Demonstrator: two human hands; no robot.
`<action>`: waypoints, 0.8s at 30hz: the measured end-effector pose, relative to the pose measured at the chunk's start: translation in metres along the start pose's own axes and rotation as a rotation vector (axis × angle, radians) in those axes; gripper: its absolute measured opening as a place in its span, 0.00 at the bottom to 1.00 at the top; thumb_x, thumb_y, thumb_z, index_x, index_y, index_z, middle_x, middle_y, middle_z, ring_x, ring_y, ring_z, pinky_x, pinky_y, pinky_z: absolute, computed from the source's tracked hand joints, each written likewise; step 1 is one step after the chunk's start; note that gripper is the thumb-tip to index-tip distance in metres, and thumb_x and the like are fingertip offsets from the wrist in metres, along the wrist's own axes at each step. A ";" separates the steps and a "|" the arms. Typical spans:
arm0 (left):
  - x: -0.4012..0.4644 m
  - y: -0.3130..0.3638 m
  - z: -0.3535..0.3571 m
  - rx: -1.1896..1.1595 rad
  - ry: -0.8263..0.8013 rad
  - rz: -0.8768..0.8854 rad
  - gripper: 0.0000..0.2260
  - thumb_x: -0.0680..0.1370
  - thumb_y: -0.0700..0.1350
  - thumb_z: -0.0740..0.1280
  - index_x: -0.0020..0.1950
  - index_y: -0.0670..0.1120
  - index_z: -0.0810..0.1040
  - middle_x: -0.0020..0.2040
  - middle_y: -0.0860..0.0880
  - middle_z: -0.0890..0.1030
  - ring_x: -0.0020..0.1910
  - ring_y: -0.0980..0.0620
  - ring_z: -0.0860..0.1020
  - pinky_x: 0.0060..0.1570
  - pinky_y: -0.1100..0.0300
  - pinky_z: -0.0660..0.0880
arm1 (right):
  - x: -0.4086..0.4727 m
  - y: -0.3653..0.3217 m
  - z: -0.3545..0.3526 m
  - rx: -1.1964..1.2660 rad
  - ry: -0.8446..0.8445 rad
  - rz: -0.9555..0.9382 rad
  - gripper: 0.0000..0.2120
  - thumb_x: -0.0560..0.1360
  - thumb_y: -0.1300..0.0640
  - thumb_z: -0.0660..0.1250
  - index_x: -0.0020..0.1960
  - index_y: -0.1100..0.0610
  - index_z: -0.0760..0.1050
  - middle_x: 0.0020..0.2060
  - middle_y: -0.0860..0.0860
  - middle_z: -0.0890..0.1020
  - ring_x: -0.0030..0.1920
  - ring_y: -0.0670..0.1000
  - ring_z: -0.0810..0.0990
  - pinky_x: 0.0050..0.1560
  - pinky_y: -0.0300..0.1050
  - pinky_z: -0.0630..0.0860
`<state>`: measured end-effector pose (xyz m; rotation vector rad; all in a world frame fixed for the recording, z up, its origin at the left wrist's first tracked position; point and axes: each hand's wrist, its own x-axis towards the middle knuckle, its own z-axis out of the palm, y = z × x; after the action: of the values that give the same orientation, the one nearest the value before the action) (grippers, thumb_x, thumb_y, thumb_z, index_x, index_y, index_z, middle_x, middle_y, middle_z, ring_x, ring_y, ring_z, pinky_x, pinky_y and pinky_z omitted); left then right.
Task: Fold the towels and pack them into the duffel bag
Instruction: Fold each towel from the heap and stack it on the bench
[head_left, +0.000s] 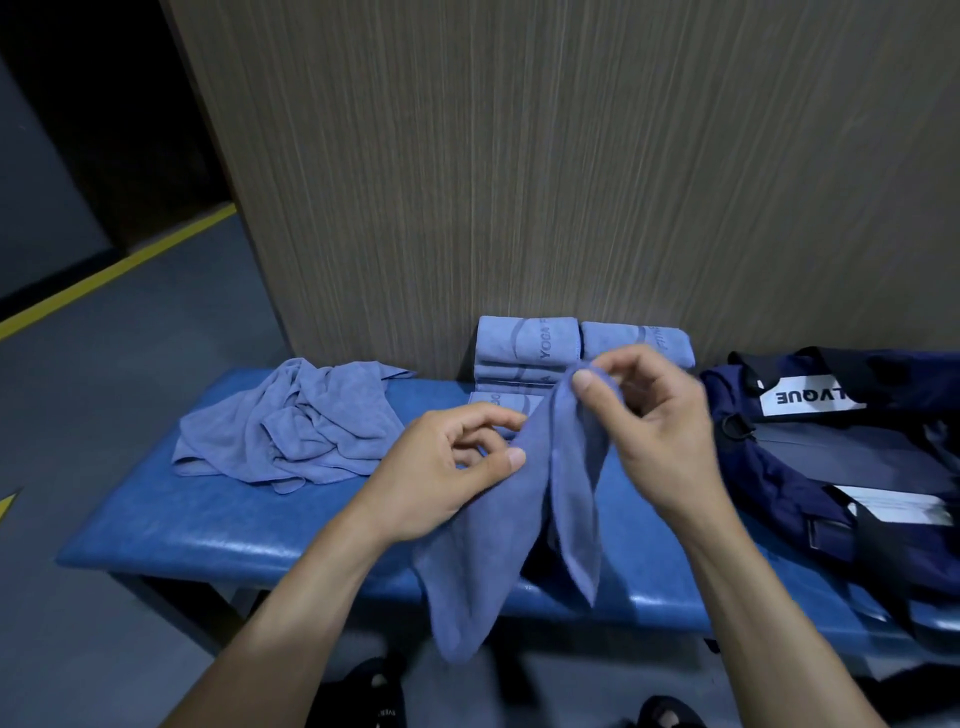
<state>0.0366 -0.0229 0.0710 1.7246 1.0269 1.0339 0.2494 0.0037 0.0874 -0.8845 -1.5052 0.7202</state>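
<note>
Behind everything we see a tall wood-grain panel (571, 182) rising from the back edge of the blue padded surface (208, 525). To the left lies a grey floor (130, 364) crossed by a yellow line (114, 270). At the right end of the surface sits the navy duffel bag (831, 457), its top open towards us and a white label with dark lettering on its side. On the left half of the surface lies a crumpled heap of blue towel (291, 431), unfolded. Against the panel, near the middle, we see folded towels (524, 353) stacked up, with one more folded towel (639, 340) just beside them on the right. In front of these we hold a blue towel (519, 525) up above the surface; it hangs in two long tails past the front edge. Our right hand (649, 415) has its grip closed on the towel's top, thumb and fingers pinching the cloth. Our left hand (441, 467) pinches the towel's left edge slightly lower, between thumb and curled fingers.
</note>
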 end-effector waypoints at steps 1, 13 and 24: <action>0.000 -0.002 -0.001 0.038 -0.016 -0.009 0.10 0.78 0.44 0.72 0.59 0.51 0.81 0.40 0.53 0.81 0.36 0.55 0.74 0.40 0.63 0.72 | 0.006 -0.003 -0.005 0.011 0.070 -0.019 0.05 0.78 0.62 0.72 0.45 0.54 0.78 0.38 0.43 0.80 0.36 0.42 0.76 0.40 0.38 0.71; 0.007 -0.009 0.005 0.483 0.083 0.219 0.17 0.76 0.30 0.63 0.52 0.50 0.84 0.47 0.59 0.82 0.49 0.59 0.80 0.49 0.66 0.73 | 0.026 -0.049 -0.008 -0.291 0.124 -0.298 0.04 0.78 0.57 0.72 0.47 0.56 0.79 0.39 0.46 0.82 0.39 0.47 0.80 0.43 0.45 0.77; 0.011 -0.009 0.017 0.183 -0.212 0.046 0.12 0.78 0.42 0.71 0.55 0.57 0.76 0.52 0.54 0.76 0.53 0.53 0.75 0.49 0.57 0.75 | 0.027 -0.040 -0.007 -0.112 0.044 -0.253 0.05 0.79 0.62 0.70 0.48 0.53 0.77 0.42 0.43 0.81 0.45 0.45 0.80 0.49 0.42 0.76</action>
<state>0.0540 -0.0147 0.0598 1.9671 0.9732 0.7845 0.2506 0.0056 0.1361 -0.7697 -1.5944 0.4328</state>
